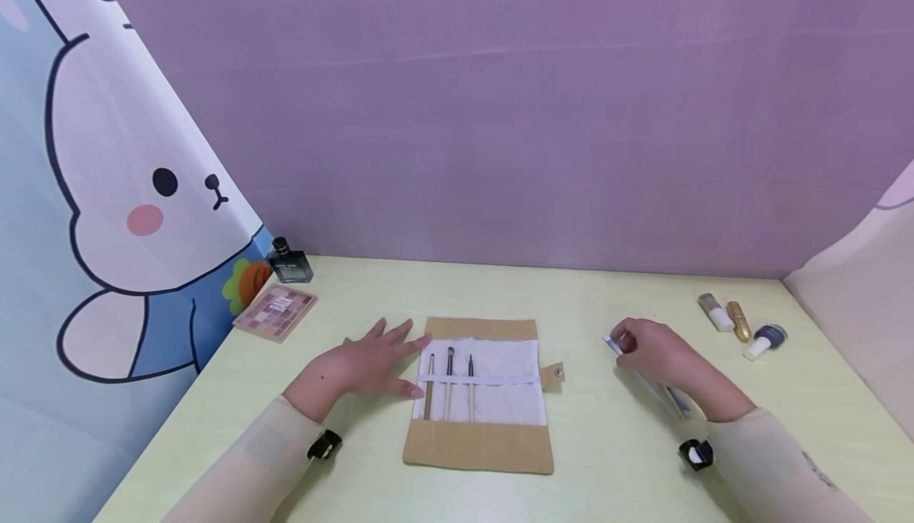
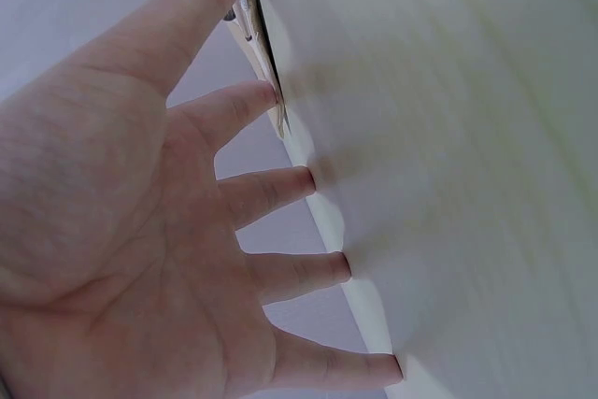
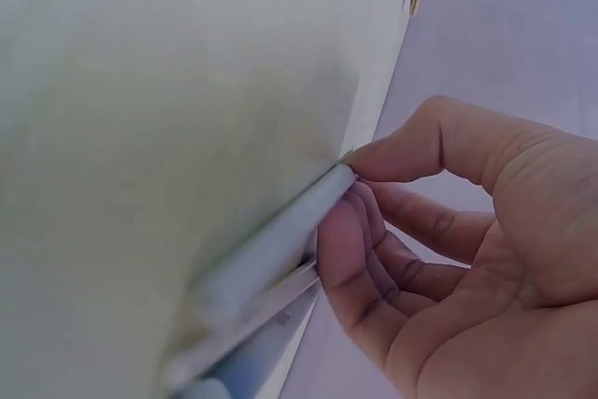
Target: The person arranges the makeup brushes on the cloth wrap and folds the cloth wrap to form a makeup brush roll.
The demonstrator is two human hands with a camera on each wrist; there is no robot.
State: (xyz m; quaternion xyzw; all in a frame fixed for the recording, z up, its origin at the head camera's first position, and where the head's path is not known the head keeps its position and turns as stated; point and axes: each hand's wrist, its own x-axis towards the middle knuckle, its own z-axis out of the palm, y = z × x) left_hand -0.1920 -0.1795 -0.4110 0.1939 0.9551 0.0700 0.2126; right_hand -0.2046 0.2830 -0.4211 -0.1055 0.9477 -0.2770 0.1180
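Note:
A tan and white fabric makeup brush roll (image 1: 478, 448) lies unrolled on the table, its snap tab (image 1: 553, 376) pointing right. Three slim brushes stand under its elastic strap at the left: a gold-handled one (image 1: 428, 400), a dark-tipped one (image 1: 449, 384) and a pointed one (image 1: 471, 390). My left hand (image 1: 367, 363) spreads its fingers at the roll's left side, thumb and index finger touching its edge. To the right of the roll, my right hand (image 1: 658, 358) pinches the end of a pale slender stick (image 3: 276, 240); its kind is unclear. More slim pieces (image 1: 674, 402) lie partly hidden under that hand.
At the back left are a dark perfume bottle (image 1: 291, 266) and a pink palette (image 1: 275, 313). Nail polish bottles (image 1: 716, 313) (image 1: 766, 341) and a gold tube (image 1: 739, 321) lie at the right. A purple cloth (image 1: 500, 150) hangs behind the table.

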